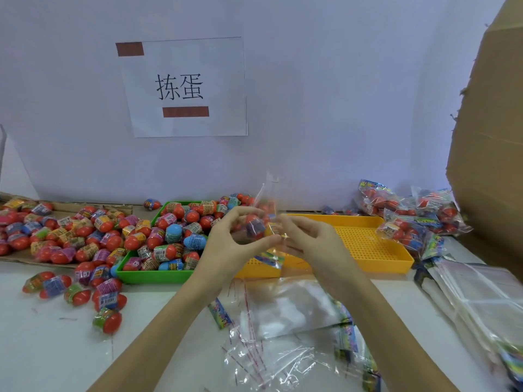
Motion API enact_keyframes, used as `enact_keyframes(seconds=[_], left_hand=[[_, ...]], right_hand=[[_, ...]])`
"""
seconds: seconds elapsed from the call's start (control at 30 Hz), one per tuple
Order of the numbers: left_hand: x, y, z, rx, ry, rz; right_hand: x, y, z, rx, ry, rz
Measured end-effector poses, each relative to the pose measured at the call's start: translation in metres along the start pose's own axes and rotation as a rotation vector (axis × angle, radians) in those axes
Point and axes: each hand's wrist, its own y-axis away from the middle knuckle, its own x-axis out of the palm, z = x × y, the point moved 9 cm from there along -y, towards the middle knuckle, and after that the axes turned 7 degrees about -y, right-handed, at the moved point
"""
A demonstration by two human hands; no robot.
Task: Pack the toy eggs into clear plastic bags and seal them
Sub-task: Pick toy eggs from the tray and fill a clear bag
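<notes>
Risk first: the clear bag (264, 213) is held in mid-air w/ eggs inside & its mouth apparently unsealed, flap sticking up toward 12 o'clock. If the grip slackens or the bag tips, eggs could drop out onto the yellow tray (368, 244) below or roll off across the table (56, 349). The film is thin & blurred here, so the adhesive flap could also fold crooked and stick to itself; a bad seal is the likely fault.

Left hand (226, 241): half closed, fingers & thumb curved in a C round the bag's lower part, where a red/purple egg (253, 226) shows through. Right hand (305, 239): fingers bent in, tips pinching the bag's edge at its 3 o'clock side; exact contact is blurred.

Outward: green tray (152, 275) heaped w/ loose eggs at 9 o'clock of the hands, more loose eggs (70, 230) spread on cardboard beyond it. Finished packs (410, 219) lie at 3 o'clock past the yellow tray. Empty bags (285, 312) sit at 6 o'clock, nearest the person, w/ another stack (481, 295) at 4 o'clock.
</notes>
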Motion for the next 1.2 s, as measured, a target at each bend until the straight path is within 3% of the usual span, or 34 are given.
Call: enact_keyframes(seconds=[0.13, 0.43, 0.57, 0.67, 0.77, 0.83, 0.9, 0.97, 1.07, 1.2], left_hand=[[0.01, 0.001, -0.002, -0.028, 0.051, 0.087], [-0.003, 0.0, -0.007, 0.059, -0.137, -0.084], [-0.007, 0.002, -0.012, 0.115, -0.182, -0.125], [-0.007, 0.0, -0.008, 0.103, -0.122, -0.078], [-0.004, -0.004, -0.002, 0.007, -0.041, 0.058], [-0.013, -0.009, 0.0, -0.02, -0.078, 0.043], [-0.034, -0.013, 0.0, 0.026, -0.335, -0.107], [-0.046, -0.013, -0.002, 0.131, -0.794, -0.19], [-0.037, -0.013, 0.012, 0.113, -1.259, -0.061], [-0.027, -0.009, 0.021, 0.072, -1.484, 0.042]], right_hand=[[-0.003, 0.0, 0.002, -0.078, -0.066, -0.034], [-0.013, 0.002, 0.014, -0.207, 0.028, -0.18], [-0.003, 0.0, 0.006, -0.126, 0.021, -0.093], [0.004, 0.001, 0.005, -0.122, 0.033, -0.031], [-0.001, 0.003, 0.01, -0.186, 0.036, -0.085], [-0.008, 0.002, 0.011, -0.199, 0.028, -0.143], [-0.015, 0.002, 0.011, -0.199, 0.027, -0.194], [-0.021, 0.002, 0.01, -0.199, 0.064, -0.238], [-0.025, -0.001, 0.005, -0.158, 0.076, -0.259], [-0.024, -0.004, -0.001, -0.103, 0.059, -0.24]])
